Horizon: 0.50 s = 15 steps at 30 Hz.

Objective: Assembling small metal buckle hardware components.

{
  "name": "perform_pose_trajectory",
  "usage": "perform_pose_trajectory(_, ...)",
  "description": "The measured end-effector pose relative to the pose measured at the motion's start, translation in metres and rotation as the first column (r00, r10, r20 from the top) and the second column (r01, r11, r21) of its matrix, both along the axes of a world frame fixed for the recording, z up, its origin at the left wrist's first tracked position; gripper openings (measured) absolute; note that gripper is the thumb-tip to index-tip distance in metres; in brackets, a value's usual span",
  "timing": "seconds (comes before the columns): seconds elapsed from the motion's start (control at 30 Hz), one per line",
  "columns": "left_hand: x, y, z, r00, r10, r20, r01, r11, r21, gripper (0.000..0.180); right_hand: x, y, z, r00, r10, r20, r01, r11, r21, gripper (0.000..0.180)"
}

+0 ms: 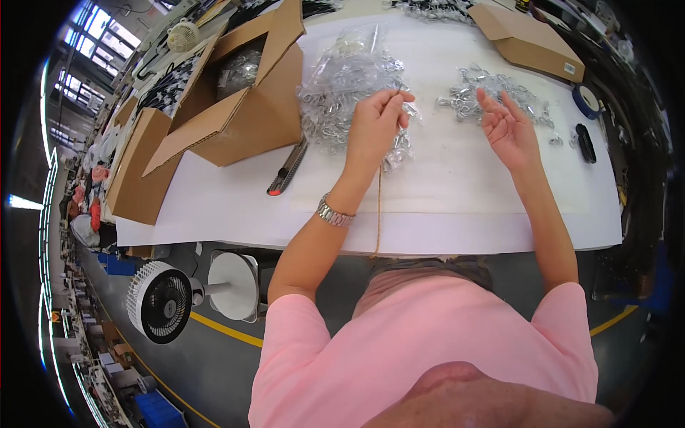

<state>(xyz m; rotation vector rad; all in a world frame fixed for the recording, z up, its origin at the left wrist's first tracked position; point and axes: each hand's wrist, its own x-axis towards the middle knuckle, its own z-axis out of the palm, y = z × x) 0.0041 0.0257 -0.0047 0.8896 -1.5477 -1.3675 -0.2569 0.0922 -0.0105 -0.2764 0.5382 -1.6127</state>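
My left hand (pixel 377 121) is raised over the table, its fingertips pinched together. Whatever lies between them, if anything, is too small to make out. Below that hand a thin brown cord (pixel 379 207) runs down to the table's front edge; its upper end is hidden. Beside the left hand spreads a large heap of small shiny clear-and-metal pieces (pixel 328 118), with a clear plastic bag (pixel 349 68) on top. My right hand (pixel 510 135) is held palm up with its fingers apart, nothing in it. A smaller pile of similar shiny pieces (pixel 464 100) lies just beyond it.
An open cardboard box (pixel 260 121) with bagged contents stands at the left, near a utility knife (pixel 287 169). At the right are a cardboard piece (pixel 528 39), a blue tape roll (pixel 586 101) and a black object (pixel 585 143). A fan (pixel 165 302) stands below the white tabletop (pixel 457 192).
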Motion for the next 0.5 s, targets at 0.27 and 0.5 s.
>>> perform_pose_trajectory(0.27,0.019,-0.020,-0.004,0.923,0.128,-0.364,-0.095,0.990,0.106,0.022,0.067,-0.059,-0.024,-0.586,-0.472,-0.659,-0.243,0.878,-0.412,0.028)
perform_pose_trajectory(0.5,0.015,-0.025,-0.016,0.961,0.116,-0.250,-0.093,0.990,0.101,0.021,0.080,-0.093,-0.031,-0.834,-0.225,-0.503,-0.205,0.974,-0.096,0.021)
